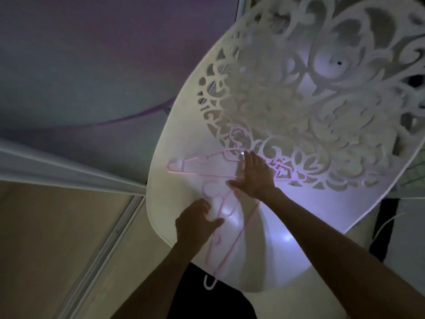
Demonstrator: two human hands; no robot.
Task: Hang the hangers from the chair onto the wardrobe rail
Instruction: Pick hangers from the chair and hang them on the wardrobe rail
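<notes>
Two pale pink hangers lie on the seat of a white chair [174, 203] with an ornate cut-out back. The far hanger [197, 166] lies crosswise near the backrest. My right hand [255, 176] rests flat on its middle with the fingers straight. The near hanger [230, 238] runs toward me, one end past the seat's front edge. My left hand [197, 221] lies on its upper part by the hook, with the thumb out across it and the fingers curled over it. The wardrobe rail is out of view.
A sliding-door track [108, 238] runs diagonally across the wooden floor at the left. A pale panel edge [69, 171] crosses above it. Dark cloth [202, 295] lies below the seat's front edge. White cables [386, 222] hang at the right of the chair.
</notes>
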